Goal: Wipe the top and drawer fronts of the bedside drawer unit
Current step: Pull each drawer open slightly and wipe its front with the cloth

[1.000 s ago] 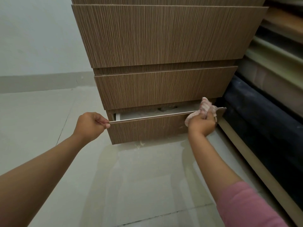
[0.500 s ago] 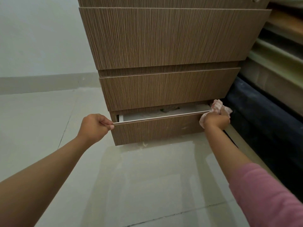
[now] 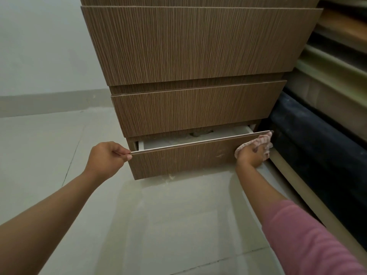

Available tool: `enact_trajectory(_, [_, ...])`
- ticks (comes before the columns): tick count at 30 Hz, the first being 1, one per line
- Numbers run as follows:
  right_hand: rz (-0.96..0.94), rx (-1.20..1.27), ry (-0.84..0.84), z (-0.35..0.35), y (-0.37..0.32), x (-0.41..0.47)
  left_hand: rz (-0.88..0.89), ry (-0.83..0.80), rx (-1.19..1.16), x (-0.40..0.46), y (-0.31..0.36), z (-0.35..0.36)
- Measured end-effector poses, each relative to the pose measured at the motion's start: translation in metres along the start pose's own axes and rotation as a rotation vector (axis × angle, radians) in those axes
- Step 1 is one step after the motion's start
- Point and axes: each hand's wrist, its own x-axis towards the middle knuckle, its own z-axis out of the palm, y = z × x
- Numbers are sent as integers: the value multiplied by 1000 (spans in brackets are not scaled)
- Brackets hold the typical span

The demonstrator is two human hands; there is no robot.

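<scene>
1. Head view: we're looking down at the unit (image 3: 190, 46), a wood-grain drawer stack w/ three fronts visible; its top is out of frame.
2. Bottom drawer (image 3: 184, 157) is pulled partway out; the white inside shows behind its front, w/ a small dark thing at the back, too dim to tell what.
3. Our left hand (image 3: 106, 157) is at the drawer's top left corner, fingers (image 3: 121, 151) curled & pinching the top edge of the front.
4. Our right hand (image 3: 251, 155) is at the drawer's right end, fingers clenched round a pink-&-white cloth (image 3: 262, 140), which is bunched & pressed against the front's upper right corner.
5. Pink sleeve (image 3: 309, 241) covers our right forearm; left arm is bare.
6. Pale marks on the front just left of the cloth, & light crumbs or dust on the floor (image 3: 158, 225) under the drawer's bottom edge.
7. Right of the unit, near the cloth: a dark padded bed side (image 3: 317, 147) w/ lighter layers stacked above.
8. Left: pale wall (image 3: 39, 46) w/ a grey skirting strip.
</scene>
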Motion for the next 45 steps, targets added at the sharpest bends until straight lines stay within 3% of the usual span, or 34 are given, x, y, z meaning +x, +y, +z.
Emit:
enact_trajectory(6, [162, 119, -12, 14, 36, -10, 17, -4, 1, 0, 2, 0])
enact_trajectory(17, [-112, 100, -74, 50, 27, -77, 8, -19, 17, 1, 3, -2])
enact_trajectory(23, [139, 57, -100, 39, 42, -67, 1, -16, 7, 2, 2, -2])
enact_trajectory(31, [-68, 62, 13, 31, 7, -14, 18, -16, 6, 2, 1, -1])
enact_trajectory(40, [-179, 29, -142, 57, 45, -77, 6, -19, -1, 2, 1, -2])
enact_trajectory(45, [18, 48, -211, 55, 67, -98, 3, -21, -20, 4, -2, -1])
